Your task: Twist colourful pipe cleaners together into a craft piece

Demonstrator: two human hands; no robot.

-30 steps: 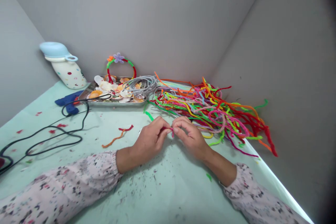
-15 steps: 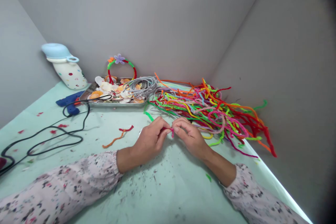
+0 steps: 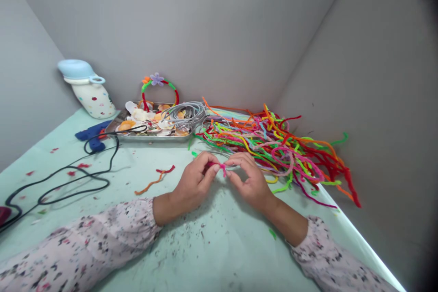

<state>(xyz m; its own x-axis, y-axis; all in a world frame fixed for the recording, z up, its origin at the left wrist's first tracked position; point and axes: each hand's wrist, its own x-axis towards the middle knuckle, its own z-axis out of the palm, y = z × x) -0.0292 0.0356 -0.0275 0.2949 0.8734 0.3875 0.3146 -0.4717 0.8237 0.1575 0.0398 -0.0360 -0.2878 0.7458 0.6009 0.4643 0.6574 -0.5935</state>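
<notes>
My left hand [image 3: 196, 179] is closed in a pinch around a red and green pipe cleaner, its green end [image 3: 194, 153] poking out behind the knuckles. At the pinched tip sits a short pink pipe cleaner [image 3: 223, 169], seemingly wrapped across it. The thumb and forefinger of my right hand [image 3: 249, 180] are at the pink piece, their tips slightly parted around it. Much of the held strand is hidden inside the left fingers. To the left lies a twisted orange and red pipe cleaner [image 3: 155, 179] on the table.
Behind my hands spreads a pile of colourful pipe cleaners [image 3: 260, 146]. A metal tray [image 3: 150, 138] holds shells, a coil of grey wire [image 3: 188, 113] and a headband-like hoop [image 3: 177, 96]. Left of it are a blue glue gun [image 3: 92, 132], its black cable [image 3: 108, 159] and a bottle [image 3: 92, 98].
My right thumb has dropped away from the forefinger, so more of the pink piece shows. My left hand keeps its pinch; the view has shifted slightly.
</notes>
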